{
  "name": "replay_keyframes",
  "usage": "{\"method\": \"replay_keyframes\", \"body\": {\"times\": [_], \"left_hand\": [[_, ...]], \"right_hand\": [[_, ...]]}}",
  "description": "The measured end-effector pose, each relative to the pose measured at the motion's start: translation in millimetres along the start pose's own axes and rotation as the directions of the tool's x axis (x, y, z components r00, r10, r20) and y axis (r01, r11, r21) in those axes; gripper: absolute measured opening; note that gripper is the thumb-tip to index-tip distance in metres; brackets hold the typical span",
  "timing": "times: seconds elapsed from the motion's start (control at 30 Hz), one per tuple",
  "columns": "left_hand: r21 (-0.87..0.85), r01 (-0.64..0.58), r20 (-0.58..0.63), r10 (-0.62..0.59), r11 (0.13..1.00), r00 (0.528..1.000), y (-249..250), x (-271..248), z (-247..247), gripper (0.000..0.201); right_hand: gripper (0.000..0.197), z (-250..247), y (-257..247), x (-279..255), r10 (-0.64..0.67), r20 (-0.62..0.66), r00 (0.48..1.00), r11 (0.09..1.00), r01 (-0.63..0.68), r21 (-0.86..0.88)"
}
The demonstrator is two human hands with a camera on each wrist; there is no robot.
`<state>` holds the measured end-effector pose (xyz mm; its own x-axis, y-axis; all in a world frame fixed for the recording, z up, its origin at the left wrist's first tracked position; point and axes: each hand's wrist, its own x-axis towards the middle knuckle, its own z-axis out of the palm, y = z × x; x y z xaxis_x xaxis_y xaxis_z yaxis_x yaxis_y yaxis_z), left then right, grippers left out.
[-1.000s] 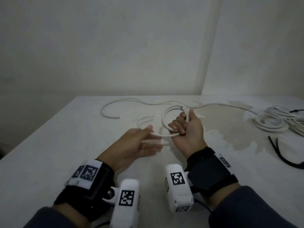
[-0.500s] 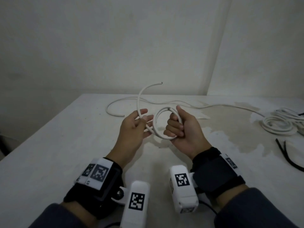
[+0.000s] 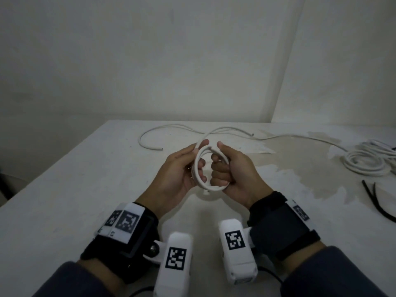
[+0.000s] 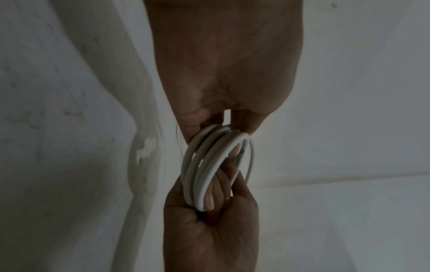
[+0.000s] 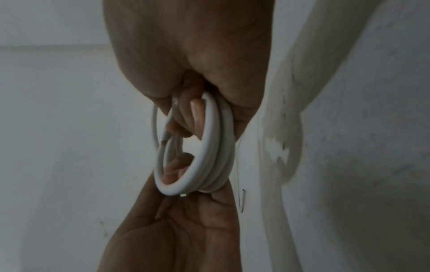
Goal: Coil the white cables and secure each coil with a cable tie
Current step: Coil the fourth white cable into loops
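- White cable coil (image 3: 204,166) now sits fully wound between both hands, above the worktop (image 3: 85,189); half a second ago a free tail arced up from the left hand, and that tail has been folded into the loops.
- Left hand (image 3: 177,174) has closed in: thumb and fingers curl round the coil's near side, a firm grip.
- Right hand (image 3: 233,174) keeps its fingers hooked through the ring, clamping the far side.
- Winding of this cable looks finished, so a tie (image 3: 377,202) comes next; those dark strips to the right are probably the ties.
- Coil (image 5: 209,147) shows several tight, smooth, even turns; one cut end seems tucked inside.
- Another loose cable (image 3: 171,127) and a bundle (image 3: 364,161) lie farther back.
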<state>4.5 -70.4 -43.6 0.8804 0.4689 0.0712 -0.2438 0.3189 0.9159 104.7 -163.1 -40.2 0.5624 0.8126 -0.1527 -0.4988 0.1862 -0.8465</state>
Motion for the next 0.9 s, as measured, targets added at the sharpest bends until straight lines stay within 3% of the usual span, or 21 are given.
{"method": "replay_keyframes", "body": {"times": [0.27, 0.43, 0.57, 0.77, 0.9], "left_hand": [[-0.154, 0.127, -0.033, -0.133, 0.98, 0.991, 0.6, 1.4, -1.2, 0.018], [-0.236, 0.163, -0.035, -0.176, 0.958, 0.984, 2.8, 2.5, -3.8, 0.038], [-0.262, 0.17, -0.094, -0.2, 0.95, 0.975, 6.4, 2.4, -1.9, 0.016], [-0.186, 0.168, -0.128, -0.194, 0.968, 0.973, 3.8, 4.2, -1.4, 0.016], [0.085, 0.033, -0.199, -0.015, 0.996, 0.98, -2.2, 1.8, 1.2, 0.024]], "right_hand": [[0.02, 5.3, 3.4, -4.0, -0.1, 0.013, 0.995, 0.986, 0.101, -0.131], [0.013, 6.8, 6.7, -4.3, -0.067, 0.069, 0.995, 0.995, 0.072, -0.068], [0.014, 9.5, 7.6, -5.6, -0.074, 0.097, 0.993, 0.997, 0.075, -0.001], [0.02, 11.1, 9.3, -5.6, -0.085, 0.063, 0.994, 0.996, 0.084, 0.021], [0.024, 13.2, 10.5, -5.6, -0.089, 0.058, 0.994, 0.996, 0.088, 0.009]]}}
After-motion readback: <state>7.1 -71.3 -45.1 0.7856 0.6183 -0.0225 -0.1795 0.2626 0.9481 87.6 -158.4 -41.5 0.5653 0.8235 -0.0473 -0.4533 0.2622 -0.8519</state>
